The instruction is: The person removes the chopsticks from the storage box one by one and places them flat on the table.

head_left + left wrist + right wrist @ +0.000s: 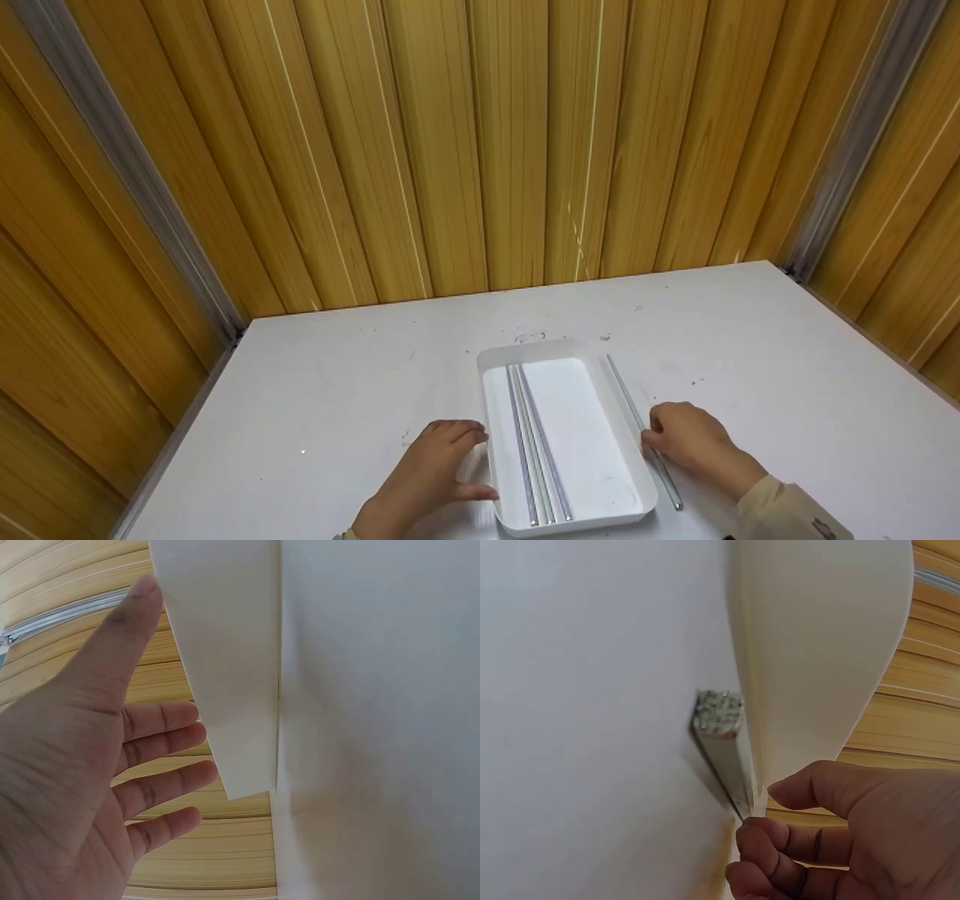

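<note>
A shallow white tray [646, 487] lies on the table, with three thin metallic chopsticks [559, 480] lengthwise in its left half. My left hand [435, 461] is at the tray's left side, thumb and fingers spread by its rim; in the left wrist view the fingertips [196, 714] reach the tray's wall [225, 690]. To the right of the tray, one more chopstick [669, 480] lies along the table beside the wall. My right hand [690, 435] pinches it near its middle with curled fingers. The right wrist view shows its square, speckled end [720, 712] close up.
The white table [337, 390] carries small dark marks behind the tray. Wood-patterned panels [450, 150] stand at the back and both sides, with grey metal posts [847, 142] in the corners.
</note>
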`<state>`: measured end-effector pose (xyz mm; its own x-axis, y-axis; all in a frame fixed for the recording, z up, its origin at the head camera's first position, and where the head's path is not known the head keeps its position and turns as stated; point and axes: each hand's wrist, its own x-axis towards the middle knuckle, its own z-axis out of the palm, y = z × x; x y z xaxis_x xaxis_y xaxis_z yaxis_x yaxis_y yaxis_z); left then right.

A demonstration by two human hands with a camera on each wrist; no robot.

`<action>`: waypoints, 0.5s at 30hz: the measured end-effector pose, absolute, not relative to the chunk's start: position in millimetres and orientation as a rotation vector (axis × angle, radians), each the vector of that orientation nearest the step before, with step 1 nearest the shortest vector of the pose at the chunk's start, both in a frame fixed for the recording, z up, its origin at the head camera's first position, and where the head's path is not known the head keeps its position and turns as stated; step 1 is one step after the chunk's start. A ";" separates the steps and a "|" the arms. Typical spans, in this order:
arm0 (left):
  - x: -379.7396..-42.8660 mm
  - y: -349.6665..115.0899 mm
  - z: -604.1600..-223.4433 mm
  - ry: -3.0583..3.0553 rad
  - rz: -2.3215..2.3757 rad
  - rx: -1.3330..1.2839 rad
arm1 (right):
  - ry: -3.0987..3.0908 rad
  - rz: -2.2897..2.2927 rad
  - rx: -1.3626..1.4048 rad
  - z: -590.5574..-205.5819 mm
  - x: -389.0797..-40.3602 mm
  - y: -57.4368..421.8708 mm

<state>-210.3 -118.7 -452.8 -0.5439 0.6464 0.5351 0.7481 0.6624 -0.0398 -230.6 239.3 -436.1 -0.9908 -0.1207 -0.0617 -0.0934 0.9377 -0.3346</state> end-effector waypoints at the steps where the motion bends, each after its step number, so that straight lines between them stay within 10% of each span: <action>1: -210.4 -118.4 -452.7 -2.368 -0.262 -1.080 | 3.018 -0.517 -0.165 -434.9 -230.6 239.7; 15: -209.4 -118.2 -452.3 -2.427 -0.299 -1.059 | 3.059 -0.639 -0.185 -420.6 -229.4 237.1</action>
